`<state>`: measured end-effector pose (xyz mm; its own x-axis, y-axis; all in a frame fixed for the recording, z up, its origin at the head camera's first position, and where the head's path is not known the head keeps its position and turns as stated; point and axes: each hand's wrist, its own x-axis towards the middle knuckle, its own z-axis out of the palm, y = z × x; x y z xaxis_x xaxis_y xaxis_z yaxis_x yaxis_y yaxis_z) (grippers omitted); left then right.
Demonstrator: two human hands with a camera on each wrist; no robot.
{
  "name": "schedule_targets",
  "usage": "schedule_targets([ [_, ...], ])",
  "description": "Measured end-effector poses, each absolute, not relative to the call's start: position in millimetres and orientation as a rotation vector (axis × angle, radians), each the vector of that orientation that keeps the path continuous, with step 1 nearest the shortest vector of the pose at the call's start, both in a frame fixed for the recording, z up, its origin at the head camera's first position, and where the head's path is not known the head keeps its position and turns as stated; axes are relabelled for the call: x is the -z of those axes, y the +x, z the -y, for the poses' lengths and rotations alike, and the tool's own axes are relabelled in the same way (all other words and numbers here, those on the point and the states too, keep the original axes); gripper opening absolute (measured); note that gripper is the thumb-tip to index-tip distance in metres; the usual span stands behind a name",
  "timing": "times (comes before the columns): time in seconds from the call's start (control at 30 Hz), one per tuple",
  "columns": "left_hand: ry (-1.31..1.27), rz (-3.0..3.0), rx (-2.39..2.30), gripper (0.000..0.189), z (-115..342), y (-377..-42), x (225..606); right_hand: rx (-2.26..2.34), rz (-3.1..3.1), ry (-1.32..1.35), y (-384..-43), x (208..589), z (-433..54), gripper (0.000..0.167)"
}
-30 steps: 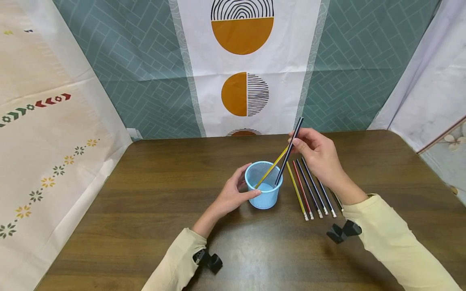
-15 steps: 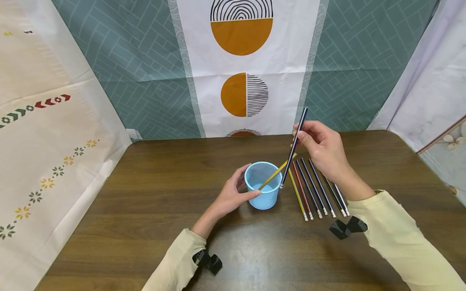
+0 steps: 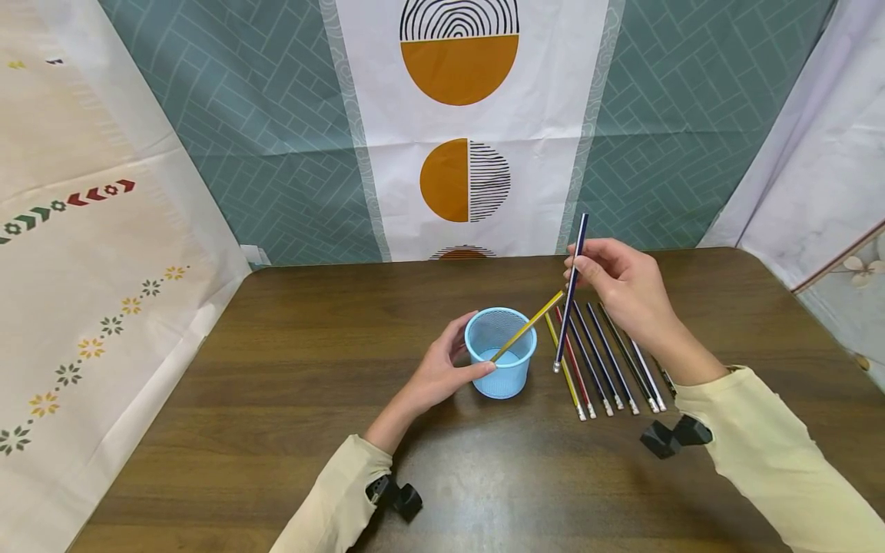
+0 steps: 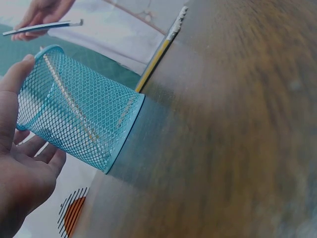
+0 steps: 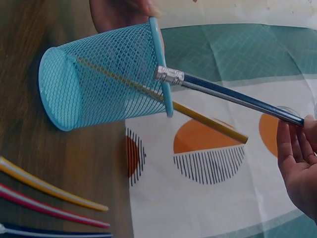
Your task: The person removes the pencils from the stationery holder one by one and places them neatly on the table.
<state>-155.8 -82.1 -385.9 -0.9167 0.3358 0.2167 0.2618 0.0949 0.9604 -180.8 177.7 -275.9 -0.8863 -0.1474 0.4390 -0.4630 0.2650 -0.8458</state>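
My left hand (image 3: 442, 361) holds a light-blue mesh pencil cup (image 3: 501, 382) from its left side, thumb over the near rim. The cup stands upright on the table. A yellow pencil (image 3: 528, 326) leans inside, its upper end sticking out past the right rim. My right hand (image 3: 629, 299) pinches a dark-blue striped pencil (image 3: 564, 330) near its upper end, eraser end down. This pencil is steeply tilted, outside the cup to its right, and overlaps the lying pencils in the head view. In the right wrist view its metal ferrule (image 5: 169, 75) overlaps the cup's rim.
Right of the cup several pencils lie side by side, erasers toward me: a yellow pencil (image 3: 570, 384), a red pencil (image 3: 575, 361) and dark ones (image 3: 611, 361). They rest on a brown wooden table (image 3: 311, 369). A patterned cloth (image 3: 276, 153) hangs behind the table.
My right hand has drawn the dark-blue pencil out of the cup and moved it rightward. The yellow pencil has dropped lower against the rim. My left hand and the cup stay put.
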Motion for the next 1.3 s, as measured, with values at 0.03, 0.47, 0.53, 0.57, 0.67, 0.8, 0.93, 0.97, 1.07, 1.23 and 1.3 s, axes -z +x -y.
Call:
schedule_targets([
  [0.03, 0.620, -2.286, -1.976, 0.075, 82, -155, 386, -1.650, 2.280, 0.556, -181, 277, -179, 0.020],
  [0.47, 0.622, -2.283, -1.976, 0.075, 82, -155, 386, -1.515, 2.385, 0.492, -189, 288, -193, 0.022],
  [0.53, 0.615, -2.280, -1.971, 0.075, 82, -155, 383, -1.498, 2.410, 0.475, -191, 290, -195, 0.023],
  [0.57, 0.613, -2.279, -1.966, 0.075, 81, -154, 381, -1.487, 2.426, 0.465, -192, 290, -196, 0.023],
  [0.67, 0.610, -2.274, -1.950, 0.074, 81, -150, 372, -1.457, 2.484, 0.431, -194, 292, -200, 0.026],
  [0.8, 0.614, -2.271, -1.951, 0.074, 80, -151, 373, -1.446, 2.540, 0.382, -198, 296, -206, 0.030],
  [0.93, 0.614, -2.285, -1.966, 0.075, 81, -156, 384, -1.450, 2.574, 0.336, -201, 300, -211, 0.031],
  [0.97, 0.616, -2.289, -1.968, 0.075, 81, -156, 385, -1.454, 2.579, 0.328, -202, 300, -213, 0.031],
  [1.07, 0.628, -2.296, -1.976, 0.074, 82, -157, 388, -1.488, 2.588, 0.295, -205, 303, -217, 0.033],
  [1.23, 0.643, -2.301, -1.978, 0.074, 83, -157, 389, -1.516, 2.584, 0.271, -211, 310, -226, 0.035],
  [1.3, 0.646, -2.303, -1.975, 0.074, 83, -157, 389, -1.505, 2.585, 0.266, -213, 313, -229, 0.036],
])
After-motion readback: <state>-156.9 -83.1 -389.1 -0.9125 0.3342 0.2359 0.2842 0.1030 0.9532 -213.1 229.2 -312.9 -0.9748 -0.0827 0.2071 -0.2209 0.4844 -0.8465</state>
